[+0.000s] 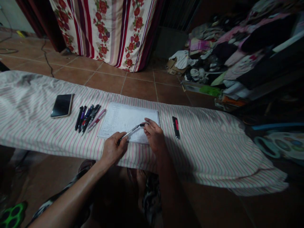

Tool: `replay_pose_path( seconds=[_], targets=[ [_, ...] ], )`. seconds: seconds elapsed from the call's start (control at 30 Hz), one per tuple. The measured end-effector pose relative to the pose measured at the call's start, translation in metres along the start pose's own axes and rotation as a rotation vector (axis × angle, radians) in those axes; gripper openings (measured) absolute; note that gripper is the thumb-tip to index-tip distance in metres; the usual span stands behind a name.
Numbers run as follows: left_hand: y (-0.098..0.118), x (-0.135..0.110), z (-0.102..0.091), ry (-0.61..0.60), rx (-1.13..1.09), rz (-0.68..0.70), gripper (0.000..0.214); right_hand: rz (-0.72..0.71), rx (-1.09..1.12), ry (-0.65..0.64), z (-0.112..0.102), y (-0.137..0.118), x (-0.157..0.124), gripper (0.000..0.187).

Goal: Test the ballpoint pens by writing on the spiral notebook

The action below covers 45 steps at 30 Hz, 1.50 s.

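Note:
Over the spiral notebook [116, 117], my left hand [115, 145] is closed around the lower part of a clear-barrelled pen [131, 130]. My right hand [153, 133] pinches a small black pen cap [142, 124] at the pen's upper end. Cap and pen meet at a slight angle; whether the tip sits inside the cap I cannot tell. Handwriting or print covers part of the notebook's page. Left of the notebook lies a row of several pens [89, 118], dark ones and a pink one. To its right are black and red pens [176, 128] side by side.
A dark phone [62, 105] rests at the left on the striped cloth [213, 145] covering the narrow table. Beyond are a tiled floor [137, 84], a flowered curtain [102, 31] and a heap of clothes [225, 53]. A cable [47, 60] runs along the floor.

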State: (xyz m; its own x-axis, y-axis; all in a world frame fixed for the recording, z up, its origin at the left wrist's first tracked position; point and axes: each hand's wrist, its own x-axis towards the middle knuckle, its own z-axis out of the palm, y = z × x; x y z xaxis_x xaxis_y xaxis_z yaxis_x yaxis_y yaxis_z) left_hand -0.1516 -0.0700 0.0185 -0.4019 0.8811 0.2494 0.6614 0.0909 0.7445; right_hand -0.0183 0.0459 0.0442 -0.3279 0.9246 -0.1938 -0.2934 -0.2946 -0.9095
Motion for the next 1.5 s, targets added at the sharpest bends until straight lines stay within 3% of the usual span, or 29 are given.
replay_pose_path(
  seconds=[0.43,0.87,1.5],
  targets=[
    [0.001,0.001,-0.004,-0.102,0.038,0.031,0.029,-0.125,-0.171,-0.034,-0.004,0.010,0.006,0.037],
    [0.001,0.003,-0.008,-0.172,0.031,-0.002,0.032,-0.056,-0.213,-0.132,-0.007,0.003,0.002,0.043],
    [-0.002,0.003,-0.009,-0.169,-0.053,-0.032,0.034,0.040,-0.205,-0.060,0.002,0.001,-0.005,0.033]
  ],
)
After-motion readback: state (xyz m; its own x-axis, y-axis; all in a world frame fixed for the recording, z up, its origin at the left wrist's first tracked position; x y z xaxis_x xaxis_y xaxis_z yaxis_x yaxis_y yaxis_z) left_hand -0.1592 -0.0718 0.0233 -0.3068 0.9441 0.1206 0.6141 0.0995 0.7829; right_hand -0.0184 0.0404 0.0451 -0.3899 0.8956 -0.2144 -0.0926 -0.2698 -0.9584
